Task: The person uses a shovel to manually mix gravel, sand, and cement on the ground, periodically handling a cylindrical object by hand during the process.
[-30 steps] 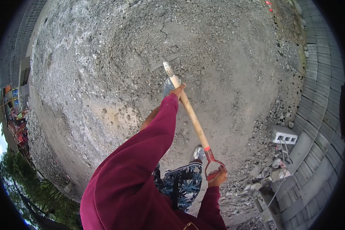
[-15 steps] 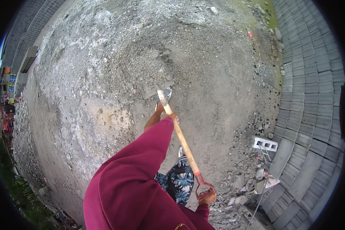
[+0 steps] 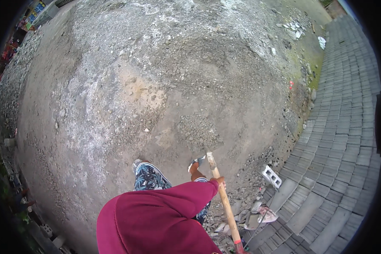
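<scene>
My left hand (image 3: pixel 219 181) is closed around the upper part of a shovel's wooden shaft (image 3: pixel 227 207), close to the blade end. The shovel slants from the lower right up toward the middle, and its red grip end runs out at the bottom edge. My right hand is outside the picture. At the shaft's far end a heap of grey gravel (image 3: pixel 198 130) covers most of the blade, with only a bit of its edge (image 3: pixel 216 146) showing. My left arm, in a maroon sleeve (image 3: pixel 173 199), crosses in front of my legs.
Grey gravelly ground (image 3: pixel 114 106) spreads ahead and left. Stacked grey blocks (image 3: pixel 343 144) line the right side. A hollow concrete block (image 3: pixel 271 176) and rubble with a crumpled bag (image 3: pixel 266 213) lie near my right. My feet stand just behind the gravel heap.
The shovel and my left hand have come down and right in the picture, with gravel now on the blade. My right hand has left the view. The view has shifted and turned.
</scene>
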Tool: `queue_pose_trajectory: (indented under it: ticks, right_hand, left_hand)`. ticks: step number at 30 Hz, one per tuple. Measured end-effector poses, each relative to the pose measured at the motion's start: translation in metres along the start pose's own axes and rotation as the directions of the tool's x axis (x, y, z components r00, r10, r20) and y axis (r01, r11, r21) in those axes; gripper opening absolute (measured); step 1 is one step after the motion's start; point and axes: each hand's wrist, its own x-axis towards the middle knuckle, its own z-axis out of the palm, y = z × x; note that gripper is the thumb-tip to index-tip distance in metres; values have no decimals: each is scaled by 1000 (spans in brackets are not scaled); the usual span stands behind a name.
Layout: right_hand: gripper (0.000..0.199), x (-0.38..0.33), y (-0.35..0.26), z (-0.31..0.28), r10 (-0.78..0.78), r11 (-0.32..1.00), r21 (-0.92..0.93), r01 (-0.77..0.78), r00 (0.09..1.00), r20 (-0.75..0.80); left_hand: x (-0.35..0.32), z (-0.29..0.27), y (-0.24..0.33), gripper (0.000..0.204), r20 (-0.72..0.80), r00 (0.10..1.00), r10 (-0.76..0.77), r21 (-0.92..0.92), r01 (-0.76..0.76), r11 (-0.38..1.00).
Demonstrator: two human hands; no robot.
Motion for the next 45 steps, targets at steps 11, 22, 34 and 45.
queue_pose_trajectory:
  ticks: [11,22,34,45]
  right_hand:
    - [22,-240,-228,202,-583,791,242,562,571,578]
    - [34,-917,-95,205,-226,732,645,221,-814,535]
    - [24,-755,-221,237,-431,464,645,607,-482,763]
    - [19,-468,-207,104,-554,716,697,-32,582,595]
  left_hand:
    - [-103,-410,172,28,-146,947,286,-688,-305,659]
    - [-662,-974,242,44,-963,128,239,-113,-991,72]
    - [-310,-741,199,39,-492,849,190,-803,-528,277]
    - [-190,-350,186,34,-80,957,279,17,-278,960]
